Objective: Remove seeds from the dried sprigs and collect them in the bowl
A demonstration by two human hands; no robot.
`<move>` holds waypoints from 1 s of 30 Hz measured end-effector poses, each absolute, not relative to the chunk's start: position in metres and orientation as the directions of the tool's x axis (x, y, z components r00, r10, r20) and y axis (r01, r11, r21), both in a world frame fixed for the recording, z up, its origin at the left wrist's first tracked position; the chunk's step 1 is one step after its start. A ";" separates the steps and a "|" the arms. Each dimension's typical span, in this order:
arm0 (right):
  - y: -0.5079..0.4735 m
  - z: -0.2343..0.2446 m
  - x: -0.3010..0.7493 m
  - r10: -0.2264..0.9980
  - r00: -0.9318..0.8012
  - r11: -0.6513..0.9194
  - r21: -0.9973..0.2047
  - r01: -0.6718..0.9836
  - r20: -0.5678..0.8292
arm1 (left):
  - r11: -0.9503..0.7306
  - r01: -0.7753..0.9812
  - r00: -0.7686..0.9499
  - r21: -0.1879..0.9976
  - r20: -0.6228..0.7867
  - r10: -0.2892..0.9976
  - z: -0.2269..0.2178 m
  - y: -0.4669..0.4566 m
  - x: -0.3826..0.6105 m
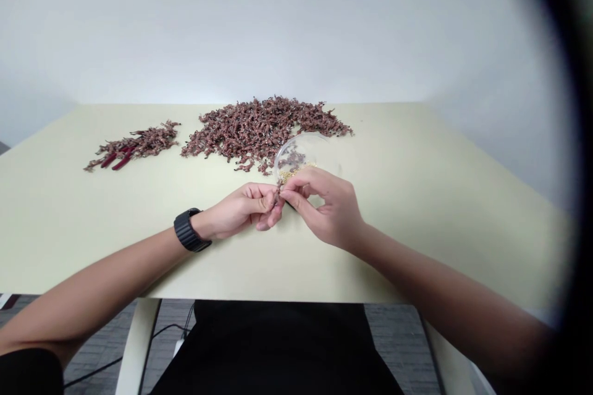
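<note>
A dried reddish-brown sprig (278, 192) is pinched above a pale green table (417, 197), gripped between the thumb and forefinger of the left hand (239, 211) and those of the right hand (330, 208). The other fingers of the left hand are curled inward, while those of the right hand are loosely bent and held apart.

A round clear plastic dish (301, 153) is seen just behind the right hand, holding small gold-coloured grains (293, 174) and a few sprigs. Whether the dish is touched by the hand cannot be told. A large heap of sprigs (264, 129) is spread beyond it, and a smaller heap of sprigs (139, 143) is laid to the left, with red-handled pliers (118, 158) resting against it.

A black smartwatch (189, 229) is worn on the left wrist. A black shirt (278, 345) is visible below the table's near edge, along with a black cable (111, 361) and a white plug adapter (178, 345) over a grey carpet (398, 345).
</note>
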State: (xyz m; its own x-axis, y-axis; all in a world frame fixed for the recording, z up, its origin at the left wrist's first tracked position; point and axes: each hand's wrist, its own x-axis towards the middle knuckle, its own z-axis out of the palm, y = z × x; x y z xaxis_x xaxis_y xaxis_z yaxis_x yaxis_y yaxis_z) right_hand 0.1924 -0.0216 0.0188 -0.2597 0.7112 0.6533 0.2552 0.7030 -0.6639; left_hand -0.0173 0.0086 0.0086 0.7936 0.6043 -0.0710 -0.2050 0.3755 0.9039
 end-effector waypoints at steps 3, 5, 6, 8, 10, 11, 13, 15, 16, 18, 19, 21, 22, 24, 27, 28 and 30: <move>-0.024 0.019 0.192 0.640 -0.292 0.768 -0.578 0.275 0.711 | 0.351 -0.197 0.802 0.915 -0.056 0.594 0.008 0.009 -0.018; -0.025 0.020 0.191 0.719 -0.276 0.695 -0.674 0.251 0.638 | 0.316 -0.192 0.801 0.929 -0.038 0.598 0.007 0.010 -0.019; -0.025 0.021 0.190 0.784 -0.264 0.616 -0.756 0.222 0.562 | 0.295 -0.189 0.795 0.937 -0.030 0.605 0.006 0.011 -0.019; -0.025 0.023 0.189 0.890 -0.274 0.410 -0.903 0.129 0.365 | 0.254 -0.184 0.777 0.949 -0.018 0.629 0.004 0.013 -0.019; -0.023 0.025 0.190 0.921 -0.325 0.240 -0.970 0.036 0.215 | 0.228 -0.176 0.755 0.958 -0.016 0.655 0.003 0.015 -0.019; -0.022 0.026 0.192 0.920 -0.354 0.181 -0.984 0.003 0.168 | 0.220 -0.173 0.748 0.960 -0.018 0.664 0.002 0.015 -0.018; -0.019 0.027 0.195 0.912 -0.400 0.071 -0.996 -0.062 0.090 | 0.205 -0.172 0.741 0.964 -0.010 0.672 0.001 0.016 -0.018; -0.015 0.028 0.198 0.885 -0.465 -0.066 -0.988 -0.136 0.005 | 0.188 -0.173 0.740 0.967 0.002 0.672 0.001 0.016 -0.019; -0.014 0.028 0.199 0.865 -0.502 -0.130 -0.977 -0.167 -0.029 | 0.182 -0.174 0.739 0.968 0.006 0.673 0.000 0.016 -0.019; -0.012 0.026 0.199 0.840 -0.540 -0.190 -0.961 -0.199 -0.055 | 0.188 -0.178 0.740 0.966 0.005 0.673 0.001 0.015 -0.019; -0.011 0.025 0.199 0.844 -0.535 -0.174 -0.965 -0.199 -0.042 | 0.201 -0.180 0.743 0.963 -0.001 0.670 0.001 0.015 -0.020; -0.011 0.022 0.197 0.873 -0.486 -0.062 -0.983 -0.173 0.030 | 0.241 -0.186 0.752 0.952 -0.020 0.659 0.003 0.014 -0.019; -0.012 0.021 0.196 0.889 -0.450 0.021 -0.989 -0.149 0.086 | 0.269 -0.190 0.755 0.944 -0.034 0.654 0.005 0.013 -0.019; -0.014 0.019 0.195 0.903 -0.363 0.217 -0.973 -0.072 0.228 | 0.330 -0.203 0.762 0.922 -0.063 0.645 0.007 0.010 -0.017; -0.016 0.018 0.196 0.823 -0.269 0.547 -0.826 0.134 0.501 | 0.404 -0.216 0.777 0.889 -0.095 0.623 0.010 0.007 -0.015; -0.016 0.017 0.196 0.769 -0.277 0.633 -0.748 0.201 0.576 | 0.416 -0.215 0.782 0.884 -0.099 0.615 0.011 0.006 -0.014; -0.017 0.017 0.197 0.668 -0.324 0.744 -0.607 0.279 0.670 | 0.421 -0.211 0.788 0.882 -0.101 0.607 0.011 0.005 -0.013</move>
State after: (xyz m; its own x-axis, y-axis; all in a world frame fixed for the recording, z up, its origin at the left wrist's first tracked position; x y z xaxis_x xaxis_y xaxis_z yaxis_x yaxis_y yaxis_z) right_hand 0.1971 -0.0165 0.0167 -0.3243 0.6678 0.6700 0.2789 0.7442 -0.6069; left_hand -0.0133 0.0053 0.0106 0.7880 0.6073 -0.1015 -0.2111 0.4213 0.8820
